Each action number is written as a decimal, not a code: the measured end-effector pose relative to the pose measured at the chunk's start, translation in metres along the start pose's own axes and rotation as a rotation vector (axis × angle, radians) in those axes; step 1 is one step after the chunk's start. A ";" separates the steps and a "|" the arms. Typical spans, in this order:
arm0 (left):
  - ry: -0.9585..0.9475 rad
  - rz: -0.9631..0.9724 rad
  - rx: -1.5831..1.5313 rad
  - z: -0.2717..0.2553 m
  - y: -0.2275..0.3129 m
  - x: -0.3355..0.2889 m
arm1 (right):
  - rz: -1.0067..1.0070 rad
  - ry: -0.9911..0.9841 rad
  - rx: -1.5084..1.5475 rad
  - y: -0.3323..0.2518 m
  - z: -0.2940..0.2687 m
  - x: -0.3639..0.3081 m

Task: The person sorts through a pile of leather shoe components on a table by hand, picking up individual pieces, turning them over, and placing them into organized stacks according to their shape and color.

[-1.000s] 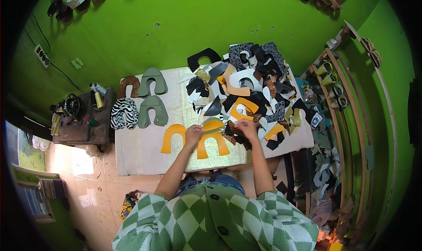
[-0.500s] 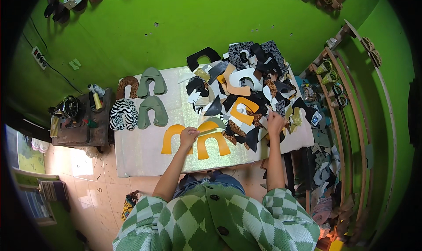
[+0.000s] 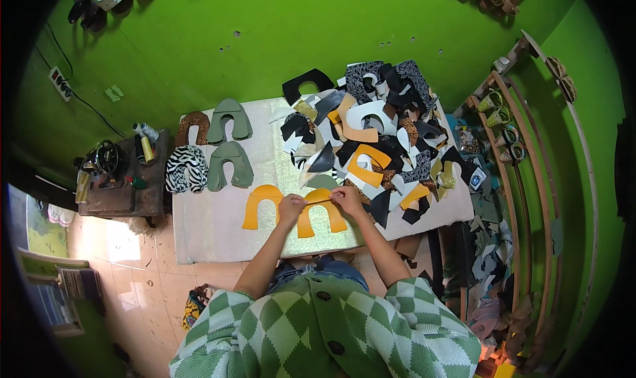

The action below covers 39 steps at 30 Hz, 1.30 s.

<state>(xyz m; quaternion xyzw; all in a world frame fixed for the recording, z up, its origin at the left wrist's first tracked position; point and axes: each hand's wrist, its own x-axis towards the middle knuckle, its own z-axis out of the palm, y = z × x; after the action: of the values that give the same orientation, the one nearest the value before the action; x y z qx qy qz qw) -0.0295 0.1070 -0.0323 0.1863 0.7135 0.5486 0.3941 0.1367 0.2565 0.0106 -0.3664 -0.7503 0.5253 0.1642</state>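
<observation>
Between my two hands is a small yellow crescent-shaped leather piece (image 3: 317, 195). My left hand (image 3: 290, 210) pinches its left end, and my right hand (image 3: 346, 199) grips its right end. The crescent lies over the top curve of a yellow arch-shaped leather piece (image 3: 322, 219) on the table. Beside my left hand rests another yellow arch-shaped piece (image 3: 253, 207), its right leg partly hidden by that hand. A grey-green piece (image 3: 323, 182) lies just beyond the crescent.
A heap of mixed leather offcuts (image 3: 391, 123) covers the table's right side. Green arch stacks (image 3: 230, 167), a zebra-print stack (image 3: 186, 171) and a brown spotted stack (image 3: 192, 127) sit at left. A sewing machine (image 3: 107, 158) stands beyond the table's left edge; a wooden rack (image 3: 513, 179) is at right.
My right hand has moved left from the offcut heap to the yellow crescent's right end. My left hand has shifted slightly right, still on the crescent. A yellow offcut now shows at the heap's near right.
</observation>
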 end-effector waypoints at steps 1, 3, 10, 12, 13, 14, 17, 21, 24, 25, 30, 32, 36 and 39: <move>0.028 0.005 0.026 0.001 -0.004 0.001 | -0.008 0.033 0.001 0.004 0.005 0.001; 0.090 0.019 0.073 0.002 -0.013 0.005 | -0.012 0.042 -0.009 0.020 0.018 0.009; 0.228 0.094 0.211 0.009 -0.023 0.010 | 0.015 0.104 -0.118 0.036 0.026 0.017; 0.257 0.109 0.241 0.010 -0.023 0.011 | 0.030 0.091 -0.107 0.043 0.027 0.021; 0.272 0.109 0.264 0.009 -0.023 0.012 | 0.038 0.085 -0.101 0.046 0.026 0.023; 0.294 0.106 0.288 0.007 -0.025 0.013 | 0.024 0.080 -0.129 0.044 0.028 0.023; 0.290 0.109 0.304 0.003 -0.026 0.014 | -0.002 0.070 -0.178 0.038 0.029 0.023; 0.283 0.097 0.339 0.006 -0.018 0.011 | -0.017 0.067 -0.203 0.038 0.026 0.023; 0.286 0.124 0.368 0.008 -0.012 0.008 | -0.042 0.073 -0.227 0.041 0.026 0.024; 0.287 0.122 0.367 0.008 -0.010 0.007 | -0.049 0.077 -0.231 0.042 0.027 0.024; 0.280 0.127 0.391 0.008 -0.003 0.003 | -0.018 0.098 -0.257 0.035 0.031 0.020; 0.271 0.176 0.422 0.010 0.001 0.000 | 0.004 0.108 -0.297 0.032 0.032 0.020; 0.261 0.195 0.634 0.012 0.013 -0.010 | 0.003 0.139 -0.446 0.008 0.034 0.009; 0.246 0.324 0.977 0.016 0.026 -0.024 | -0.115 0.140 -0.526 -0.002 0.040 0.000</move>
<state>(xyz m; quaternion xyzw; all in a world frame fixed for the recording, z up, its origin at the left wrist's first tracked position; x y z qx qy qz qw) -0.0067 0.1094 -0.0010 0.3902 0.8891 0.2238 0.0847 0.1108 0.2296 -0.0033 -0.3885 -0.8673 0.2755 0.1446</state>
